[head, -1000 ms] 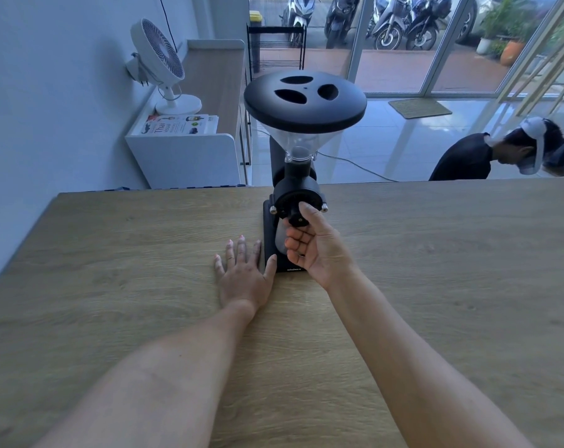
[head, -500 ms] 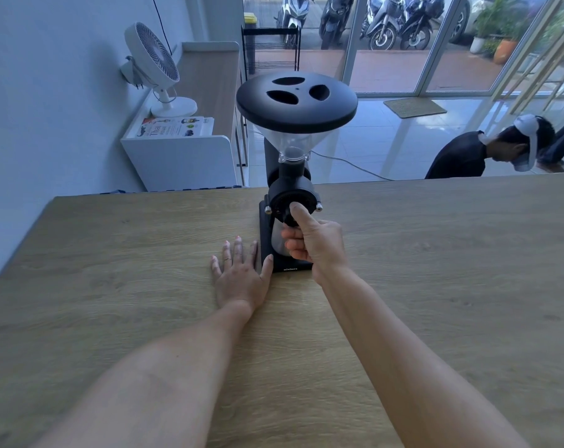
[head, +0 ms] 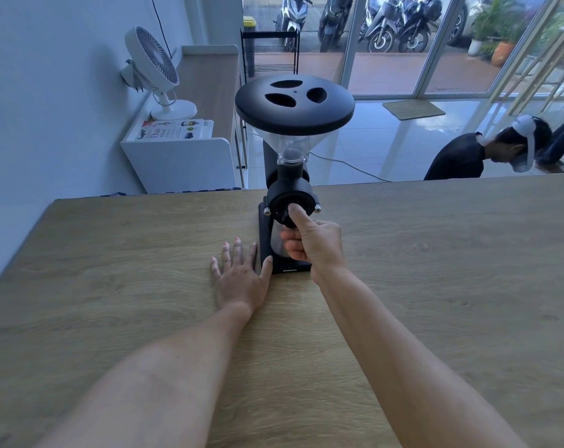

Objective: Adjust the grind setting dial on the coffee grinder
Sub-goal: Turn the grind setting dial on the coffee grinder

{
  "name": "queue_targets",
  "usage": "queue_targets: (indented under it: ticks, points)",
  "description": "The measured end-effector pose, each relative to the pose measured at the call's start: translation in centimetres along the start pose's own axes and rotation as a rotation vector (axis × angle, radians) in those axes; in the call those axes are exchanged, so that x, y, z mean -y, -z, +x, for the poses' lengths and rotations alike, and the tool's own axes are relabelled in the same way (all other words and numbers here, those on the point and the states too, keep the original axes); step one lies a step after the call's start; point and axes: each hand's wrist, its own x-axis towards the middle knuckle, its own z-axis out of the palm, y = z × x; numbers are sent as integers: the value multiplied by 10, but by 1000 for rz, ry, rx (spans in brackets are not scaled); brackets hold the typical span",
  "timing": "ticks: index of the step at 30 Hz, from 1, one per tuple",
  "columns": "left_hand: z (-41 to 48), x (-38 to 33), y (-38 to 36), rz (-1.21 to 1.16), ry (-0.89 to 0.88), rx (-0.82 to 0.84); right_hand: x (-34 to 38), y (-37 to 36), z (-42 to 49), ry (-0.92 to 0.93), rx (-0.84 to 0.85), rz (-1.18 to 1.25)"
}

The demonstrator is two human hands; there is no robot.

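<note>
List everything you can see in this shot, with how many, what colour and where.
coffee grinder: one, black with clear hopper, far middle of table
grind dial: one, black, grinder's front
table: one, light wood, foreground
fan: one, white, on cabinet at left
cabinet: one, white, against left wall
booklet: one, printed, on cabinet beside fan
doormat: one, greenish, by glass doors
motorbikes: several, dark, outside
another person: one, dark top, beyond table
left hand: flat on table beside grinder base
right hand: thumb on dial
</note>
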Motion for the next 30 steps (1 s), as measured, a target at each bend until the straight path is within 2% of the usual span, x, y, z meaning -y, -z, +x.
queue_targets:
  ticks: [30]
  points:
    - [0,0,0,4,2,5,-5,-2,4,61,-59,-55]
